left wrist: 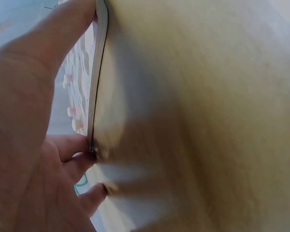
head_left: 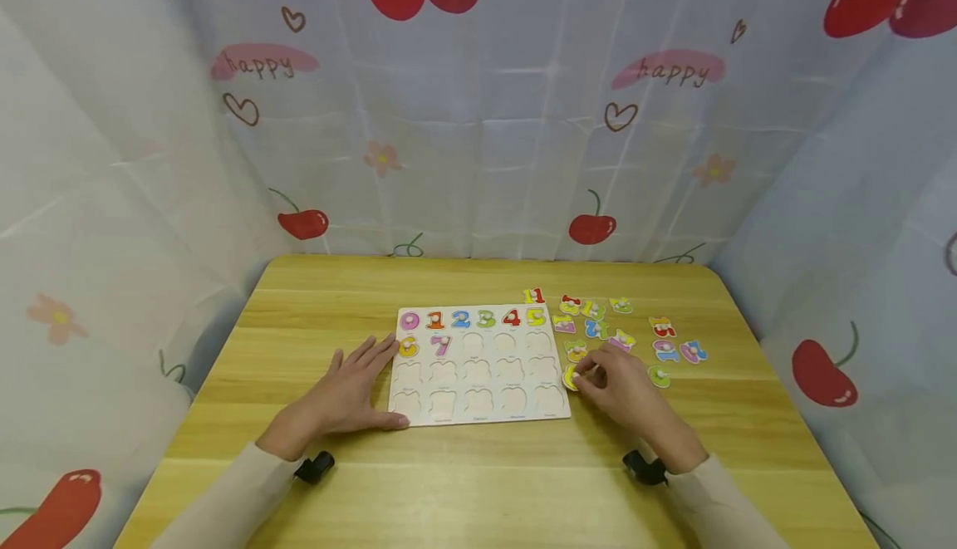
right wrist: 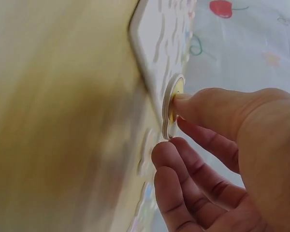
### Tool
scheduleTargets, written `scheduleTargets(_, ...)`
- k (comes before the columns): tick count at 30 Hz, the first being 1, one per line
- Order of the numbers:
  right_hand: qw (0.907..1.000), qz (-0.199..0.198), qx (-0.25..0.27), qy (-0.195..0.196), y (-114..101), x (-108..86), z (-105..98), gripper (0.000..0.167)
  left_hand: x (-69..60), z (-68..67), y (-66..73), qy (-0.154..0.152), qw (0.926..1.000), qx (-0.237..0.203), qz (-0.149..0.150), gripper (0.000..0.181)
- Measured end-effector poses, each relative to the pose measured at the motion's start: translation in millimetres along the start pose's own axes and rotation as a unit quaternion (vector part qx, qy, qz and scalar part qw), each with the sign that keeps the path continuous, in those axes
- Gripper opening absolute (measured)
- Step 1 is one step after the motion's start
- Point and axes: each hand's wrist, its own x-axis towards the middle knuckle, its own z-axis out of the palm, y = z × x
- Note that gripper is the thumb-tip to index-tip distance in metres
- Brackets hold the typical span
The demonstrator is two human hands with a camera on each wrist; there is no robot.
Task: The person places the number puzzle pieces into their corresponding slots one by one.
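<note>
A white wooden number puzzle board (head_left: 493,366) lies on the table; coloured numerals 0 to 7 sit in its upper slots, with bare recesses below. My left hand (head_left: 344,395) is spread along the board's left edge, thumb at the near corner and fingertips near the upper left side. In the left wrist view, thumb and fingers touch the board edge (left wrist: 99,67). My right hand (head_left: 616,383) pinches a yellow number piece (right wrist: 176,94) between thumb and finger, just off the board's right edge. The piece is tilted up above the table in the right wrist view; its numeral is hidden.
Loose number pieces lie right of the board, among them a red 15 (head_left: 662,327), a green piece (head_left: 659,376) and a red 11 (head_left: 533,296) by the top edge. A cherry-print curtain (head_left: 478,159) hangs around the wooden table (head_left: 478,491).
</note>
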Motion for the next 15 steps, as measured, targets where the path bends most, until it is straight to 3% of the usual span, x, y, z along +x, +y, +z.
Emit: scheduleTargets(15,0.998,-0.048,-0.002,-0.042,-39,49.7,28,0.011,1.1,-0.7,0.5,0.001,0.9999,-0.01,0.002,0.136)
